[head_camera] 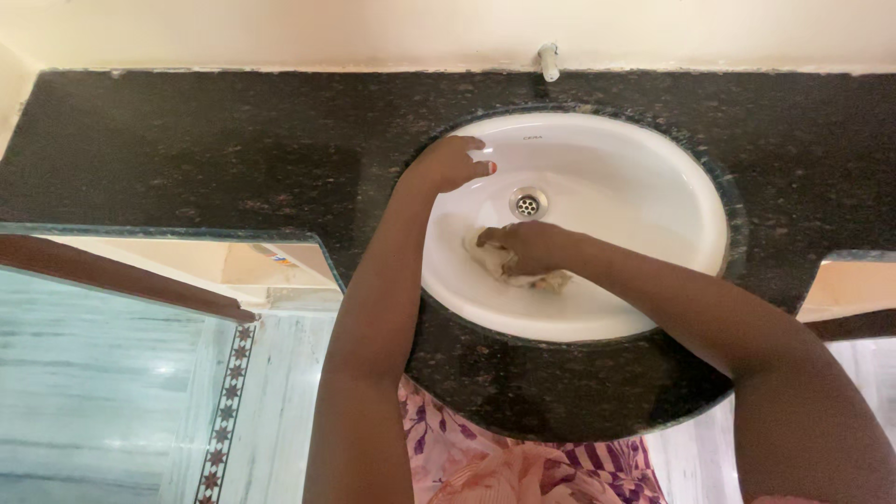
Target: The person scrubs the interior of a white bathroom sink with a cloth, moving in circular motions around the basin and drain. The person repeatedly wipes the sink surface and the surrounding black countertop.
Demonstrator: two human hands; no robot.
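Operator: Status of both hands?

Technician: Right hand [530, 247] lies low in the white basin [644, 210], fingers curled down over a pale cloth [493, 262], pressing it to the near-left slope just near of the drain [528, 203]. Left hand [451, 163] rests on the basin's far-left rim, fingers bent over the edge, holding nothing.

Operator: Position of the cloth?

Technician: Bunched inside the bowl, mostly under the right hand, with an edge showing at each side.

Operator: Step in hand?

Technician: By appearance, wiping the inner surface of the bowl, the left hand bracing.

Operator: Requirement for the next move?

Technician: Probably steady downward pressure on the cloth and a sweep toward the untouched right wall, with the grip kept closed. The wall tap [549, 62] sits far of the dark granite counter [205, 149], and no water is visible running.
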